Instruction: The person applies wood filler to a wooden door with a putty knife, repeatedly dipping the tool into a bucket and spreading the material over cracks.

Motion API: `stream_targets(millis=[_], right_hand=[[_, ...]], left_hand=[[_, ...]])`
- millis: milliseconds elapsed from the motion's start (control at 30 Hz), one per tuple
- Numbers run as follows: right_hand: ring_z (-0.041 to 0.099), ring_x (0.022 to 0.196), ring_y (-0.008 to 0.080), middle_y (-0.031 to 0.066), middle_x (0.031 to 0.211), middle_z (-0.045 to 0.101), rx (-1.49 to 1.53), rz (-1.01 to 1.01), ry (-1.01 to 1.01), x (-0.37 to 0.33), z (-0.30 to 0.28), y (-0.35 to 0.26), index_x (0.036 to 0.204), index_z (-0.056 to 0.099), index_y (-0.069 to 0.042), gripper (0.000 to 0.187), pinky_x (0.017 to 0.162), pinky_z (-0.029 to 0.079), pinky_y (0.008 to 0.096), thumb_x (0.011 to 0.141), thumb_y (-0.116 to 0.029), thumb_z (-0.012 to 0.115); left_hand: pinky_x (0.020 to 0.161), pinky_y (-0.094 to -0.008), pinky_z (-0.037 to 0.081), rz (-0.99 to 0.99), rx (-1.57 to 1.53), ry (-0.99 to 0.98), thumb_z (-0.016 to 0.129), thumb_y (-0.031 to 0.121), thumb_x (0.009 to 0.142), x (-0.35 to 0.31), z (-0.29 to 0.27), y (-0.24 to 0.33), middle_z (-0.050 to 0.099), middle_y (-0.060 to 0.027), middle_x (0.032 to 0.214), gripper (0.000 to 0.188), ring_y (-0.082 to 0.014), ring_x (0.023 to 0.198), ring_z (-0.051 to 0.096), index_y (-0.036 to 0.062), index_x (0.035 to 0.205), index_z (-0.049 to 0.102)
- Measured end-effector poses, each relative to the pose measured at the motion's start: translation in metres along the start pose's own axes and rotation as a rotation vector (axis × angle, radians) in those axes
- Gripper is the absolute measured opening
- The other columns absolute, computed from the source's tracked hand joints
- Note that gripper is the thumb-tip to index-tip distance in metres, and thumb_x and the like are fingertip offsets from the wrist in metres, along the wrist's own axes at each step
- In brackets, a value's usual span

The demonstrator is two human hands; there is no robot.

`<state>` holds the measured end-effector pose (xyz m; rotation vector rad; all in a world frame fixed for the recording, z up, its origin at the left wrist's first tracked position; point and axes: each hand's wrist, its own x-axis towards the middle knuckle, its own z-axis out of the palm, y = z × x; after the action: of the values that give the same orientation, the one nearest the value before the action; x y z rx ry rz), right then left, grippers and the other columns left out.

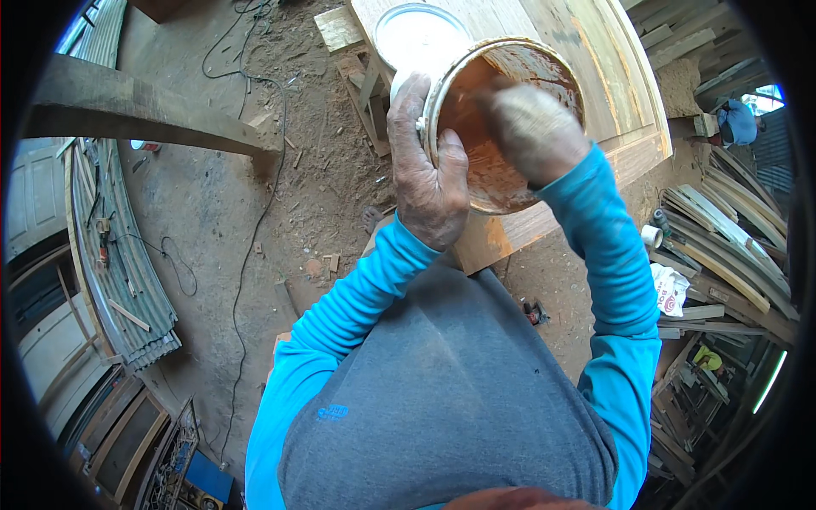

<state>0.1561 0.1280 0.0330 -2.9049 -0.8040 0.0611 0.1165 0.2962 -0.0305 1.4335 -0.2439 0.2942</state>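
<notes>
My left hand (427,174) grips the near left side of a round bucket (576,85), fingers outside and thumb at the rim. The bucket is tilted so its mouth faces me, and its inner wall is smeared with orange-brown paste (493,174). Inside the mouth, my right hand (537,127) is a closed, rounded shape blurred by motion. Its fingers point down into the bucket, and whatever they hold is hidden. Just behind my left fingers stands a white round tub or lid (421,36), overexposed on top. Beneath the bucket is a wooden panel (625,102) with orange-brown streaks.
A wooden post (144,106) rises at the left. A black cable (255,246) winds over the dusty floor. Stacked boards (722,229) and a white bag (670,289) lie at right. Corrugated sheets (127,255) lie left. A person in blue (736,121) is at the far right.
</notes>
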Motion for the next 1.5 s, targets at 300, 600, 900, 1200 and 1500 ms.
stream_targets(millis=[300,600,900,1200,1500], right_hand=[[0.068,0.09,0.0353,0.0166,0.103,0.068,-0.032,-0.084,0.031,-0.005,0.013,0.009,0.103,0.067,-0.005,0.016,0.082,0.058,0.0433,0.089,-0.007,0.059],[0.07,0.1,0.0352,0.0181,0.101,0.071,-0.046,0.057,-0.015,0.012,0.005,0.001,0.114,0.07,-0.005,0.027,0.088,0.058,0.0446,0.089,-0.008,0.06],[0.07,0.104,0.0368,0.0199,0.113,0.069,-0.071,0.221,-0.114,0.019,0.008,-0.001,0.115,0.07,-0.006,0.027,0.09,0.057,0.0449,0.09,-0.011,0.063],[0.066,0.085,0.0389,0.0186,0.089,0.066,0.111,0.005,0.007,-0.025,-0.028,-0.001,0.088,0.063,-0.004,0.006,0.076,0.053,0.0497,0.089,-0.009,0.06],[0.069,0.077,0.0206,0.0159,0.089,0.071,0.771,0.2,0.111,-0.094,-0.074,0.045,0.117,0.068,0.003,0.023,0.068,0.055,0.033,0.099,-0.01,0.064]], left_hand=[[0.124,-0.0449,0.027,-0.038,-0.056,0.012,0.049,-0.006,0.089,-0.001,-0.003,0.001,0.039,-0.0239,0.153,0.065,-0.0365,0.147,0.037,-0.0036,0.153,0.035],[0.124,-0.0453,0.026,-0.003,-0.05,-0.001,0.05,-0.004,0.09,-0.004,-0.003,-0.002,0.039,-0.0241,0.153,0.064,-0.0374,0.147,0.036,-0.0032,0.153,0.035],[0.123,-0.0436,0.03,0.012,-0.041,-0.045,0.044,0.003,0.1,-0.012,0.004,0.009,0.038,-0.0213,0.157,0.059,-0.0321,0.148,0.037,-0.0012,0.157,0.028],[0.124,-0.0434,0.029,-0.036,-0.062,0.009,0.043,0.0,0.099,-0.016,0.009,0.009,0.034,-0.022,0.159,0.059,-0.0328,0.148,0.036,-0.0027,0.157,0.029],[0.118,-0.0405,0.038,-0.048,0.187,0.214,0.041,0.005,0.103,-0.02,0.032,0.025,0.05,-0.0215,0.148,0.051,-0.03,0.138,0.049,-0.0027,0.153,0.035]])
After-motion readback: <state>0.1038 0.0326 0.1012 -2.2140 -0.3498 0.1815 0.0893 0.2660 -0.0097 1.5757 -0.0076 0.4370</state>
